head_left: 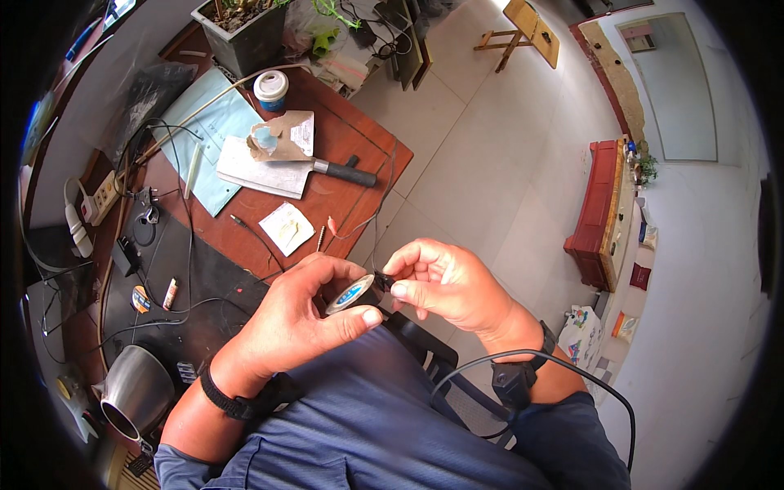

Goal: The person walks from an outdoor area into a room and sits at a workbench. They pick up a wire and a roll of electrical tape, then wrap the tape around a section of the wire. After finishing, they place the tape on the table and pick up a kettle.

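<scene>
Head view shows us two bare hands meeting just in front of the person's blue clothing, near the edge of the counter (367, 139). We see the left hand (306, 306) grasping a round tape roll (351, 296) between thumb and fingers, its pale, blue-centred face tilted upward. The right hand (445, 286) is closed in a pinch, thumb against forefinger, on a small dark piece (382, 282) right at the roll's edge; we cannot tell whether that piece is joined to the roll. The tape roll is therefore held up between the hands, off the counter. A thin wire (376, 245) reaches down to the right fingertips, and near it, on the counter, we find a red clip (332, 227).

Farther back on the counter we see a cleaver (261, 173) with a dark handle, its blade partly under a torn brown cardboard piece (290, 140) and overlapping a light blue sheet (184, 135). Beyond them stands a cup (270, 90) with a white lid. A small white paper (287, 229) lies nearer the hands. To the left, we make out a lighter (170, 294) on a dark surface (204, 265), a power strip (104, 196) and, lower down, a tilted metal vessel (140, 388).
</scene>
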A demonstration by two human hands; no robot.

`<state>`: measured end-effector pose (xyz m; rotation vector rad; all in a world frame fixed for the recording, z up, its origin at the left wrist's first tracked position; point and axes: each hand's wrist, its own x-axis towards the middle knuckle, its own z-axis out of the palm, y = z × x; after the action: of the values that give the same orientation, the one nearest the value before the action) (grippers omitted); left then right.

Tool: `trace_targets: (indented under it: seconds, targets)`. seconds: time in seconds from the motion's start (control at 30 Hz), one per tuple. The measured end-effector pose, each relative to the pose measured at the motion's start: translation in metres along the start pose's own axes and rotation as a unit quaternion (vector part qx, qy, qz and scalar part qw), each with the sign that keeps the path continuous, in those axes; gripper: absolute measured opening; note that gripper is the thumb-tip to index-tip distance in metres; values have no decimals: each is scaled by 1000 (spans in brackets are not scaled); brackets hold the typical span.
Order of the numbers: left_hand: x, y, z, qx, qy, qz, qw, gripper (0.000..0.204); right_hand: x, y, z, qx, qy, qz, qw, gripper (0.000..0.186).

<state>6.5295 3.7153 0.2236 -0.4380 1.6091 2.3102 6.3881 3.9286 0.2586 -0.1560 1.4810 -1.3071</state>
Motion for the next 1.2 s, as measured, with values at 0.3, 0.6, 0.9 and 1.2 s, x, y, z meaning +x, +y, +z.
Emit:
trace_targets:
  seconds: [0.3, 0.6, 0.9, 1.2]
  targets:
    - [-2, 3, -1, -103, 0, -9, 995, 47, -3, -4, 12, -77, 44, -71, 993, 24]
    - [-1, 1, 4, -224, 7, 64, 973, 27, -4, -9, 14, -100, 66, -89, 989, 30]
    - [5, -9, 3, -146, -22, -11, 989, 16, -3, -11, 11, 4, 44, -23, 999, 22]
    - [20, -17, 11, -200, -38, 61, 977, 77, -2, -12, 7, 133, -1, 15, 991, 23]
